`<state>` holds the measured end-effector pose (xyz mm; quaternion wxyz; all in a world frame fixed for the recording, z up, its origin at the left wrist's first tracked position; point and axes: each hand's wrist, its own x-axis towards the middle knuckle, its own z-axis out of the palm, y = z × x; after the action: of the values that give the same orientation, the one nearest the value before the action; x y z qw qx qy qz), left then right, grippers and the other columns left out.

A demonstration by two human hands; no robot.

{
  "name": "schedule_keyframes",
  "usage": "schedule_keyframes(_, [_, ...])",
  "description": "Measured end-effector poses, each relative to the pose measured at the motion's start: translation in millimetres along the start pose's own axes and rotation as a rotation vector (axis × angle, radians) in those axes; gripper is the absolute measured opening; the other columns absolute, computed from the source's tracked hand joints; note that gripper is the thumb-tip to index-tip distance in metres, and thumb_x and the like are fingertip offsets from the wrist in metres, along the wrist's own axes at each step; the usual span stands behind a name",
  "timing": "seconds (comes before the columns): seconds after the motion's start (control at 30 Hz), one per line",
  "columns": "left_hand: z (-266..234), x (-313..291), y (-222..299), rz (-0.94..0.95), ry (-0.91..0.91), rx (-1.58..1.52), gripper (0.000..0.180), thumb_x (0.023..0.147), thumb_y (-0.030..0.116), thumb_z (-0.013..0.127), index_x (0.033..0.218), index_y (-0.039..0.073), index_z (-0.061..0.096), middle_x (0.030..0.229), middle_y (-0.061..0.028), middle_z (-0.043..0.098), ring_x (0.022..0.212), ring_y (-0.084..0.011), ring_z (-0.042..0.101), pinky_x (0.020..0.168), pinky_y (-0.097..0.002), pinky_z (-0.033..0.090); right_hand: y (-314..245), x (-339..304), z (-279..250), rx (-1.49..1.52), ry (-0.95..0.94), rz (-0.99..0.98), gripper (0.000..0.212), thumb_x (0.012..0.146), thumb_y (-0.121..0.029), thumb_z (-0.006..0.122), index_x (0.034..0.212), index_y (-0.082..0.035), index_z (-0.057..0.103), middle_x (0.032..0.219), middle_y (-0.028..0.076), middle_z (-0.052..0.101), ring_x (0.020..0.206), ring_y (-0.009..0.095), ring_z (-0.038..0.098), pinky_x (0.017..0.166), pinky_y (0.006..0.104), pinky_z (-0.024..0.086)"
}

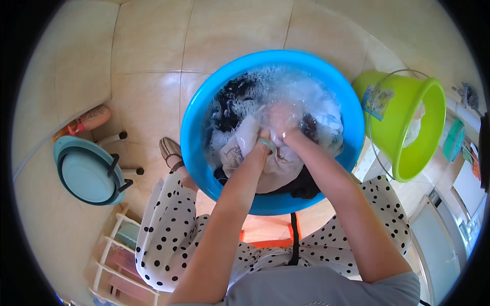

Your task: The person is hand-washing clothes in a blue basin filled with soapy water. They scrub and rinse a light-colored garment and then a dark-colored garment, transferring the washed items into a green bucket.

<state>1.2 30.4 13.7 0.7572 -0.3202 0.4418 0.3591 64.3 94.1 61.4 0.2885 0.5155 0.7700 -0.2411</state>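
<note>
A big round blue basin (190, 122) full of sudsy water stands between my knees. Inside it, a pale whitish garment (280, 171) lies bunched at the near side, and dark clothing (230, 104) soaks at the left. My left hand (264, 134), below a pale green bangle (266, 145), is closed on the wet whitish cloth, which covers most of its fingers. Right beside it, my right hand (282, 118) is down in the foam against the laundry. Splashing and motion smear its fingers. White cloth (326, 120) floats under suds at the right.
A lime-green bucket (390, 112) with a wire handle lies tilted at the right, something whitish inside. At the left are a folding teal basin (87, 171) and a pinkish bottle (94, 118). A white rack (109, 255) stands lower left; an orange stool (265, 244) shows beneath me.
</note>
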Motion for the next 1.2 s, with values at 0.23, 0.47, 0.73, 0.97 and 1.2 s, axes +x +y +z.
schedule_keyframes(0.23, [-14,-8,-4,-0.100,-0.006,-0.104,0.043,0.098,0.033,0.035,0.131,0.010,0.047,0.133,-0.0099,0.049,0.121,-0.0236,0.047,0.104,-0.0373,0.035,-13,-50,53,0.403,0.418,-0.165,0.021,0.082,-0.021,0.056,0.090,-0.005,0.067,0.087,0.015,0.066,0.075,0.032,0.065,0.063,0.0447,0.052])
schedule_keyframes(0.47, [7,-19,3,0.064,0.063,-0.169,0.045,0.097,0.033,0.032,0.134,0.011,0.046,0.139,-0.0077,0.045,0.128,-0.0221,0.041,0.110,-0.0368,0.028,-12,-11,-20,0.231,0.123,0.030,0.018,0.080,-0.021,0.059,0.086,-0.006,0.067,0.091,0.015,0.067,0.074,0.031,0.065,0.060,0.0426,0.052])
schedule_keyframes(0.73, [-33,-6,1,-0.119,-0.003,-0.103,0.045,0.098,0.034,0.033,0.134,0.011,0.046,0.137,-0.0078,0.046,0.126,-0.0226,0.043,0.108,-0.0372,0.031,-22,-41,41,0.160,0.791,-0.315,0.024,0.085,-0.019,0.054,0.095,-0.001,0.064,0.081,0.015,0.065,0.069,0.029,0.064,0.061,0.0420,0.052])
schedule_keyframes(0.97, [-12,0,1,0.041,0.042,-0.144,0.044,0.098,0.035,0.033,0.133,0.012,0.046,0.136,-0.0080,0.048,0.124,-0.0230,0.045,0.107,-0.0375,0.034,-18,13,15,0.239,0.365,0.013,0.016,0.084,-0.017,0.055,0.091,-0.009,0.066,0.093,0.012,0.065,0.070,0.033,0.065,0.061,0.0464,0.051])
schedule_keyframes(1.2, [-47,2,-1,-0.146,-0.065,-0.099,0.044,0.098,0.036,0.034,0.133,0.012,0.045,0.134,-0.0081,0.049,0.122,-0.0235,0.046,0.105,-0.0378,0.036,-37,-81,22,0.495,0.477,-0.111,0.014,0.085,-0.012,0.053,0.084,-0.006,0.065,0.079,0.015,0.064,0.065,0.033,0.062,0.059,0.0450,0.050])
